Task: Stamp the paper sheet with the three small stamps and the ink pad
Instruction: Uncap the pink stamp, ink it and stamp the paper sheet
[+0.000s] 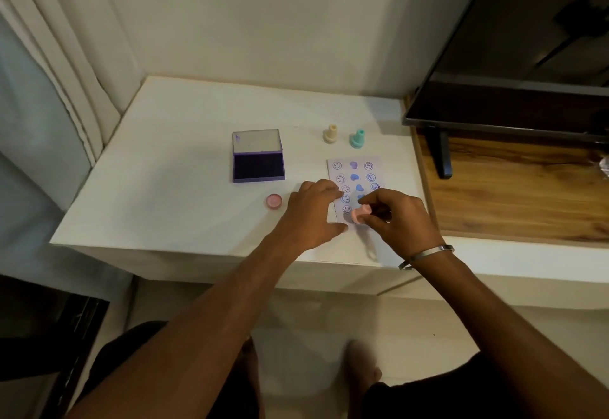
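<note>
A small paper sheet [354, 171] lies on the white table, printed with columns of purple smiley, heart and round marks. My right hand [395, 217] grips a pink stamp [358, 214], tilted over the sheet's near middle. My left hand [313, 212] rests flat at the sheet's left edge, fingers spread, pinning it down. A pink cap [274, 201] lies left of that hand. The purple ink pad [258, 161] stands open further back. A cream stamp [330, 134] and a teal stamp [358, 138] stand upright behind the sheet.
The white table [164, 187] ends in a near edge below my wrists. A wooden shelf [514, 194] adjoins on the right, with a dark screen [527, 55] on a black stand above it. Curtains hang at the left. A wall rises behind.
</note>
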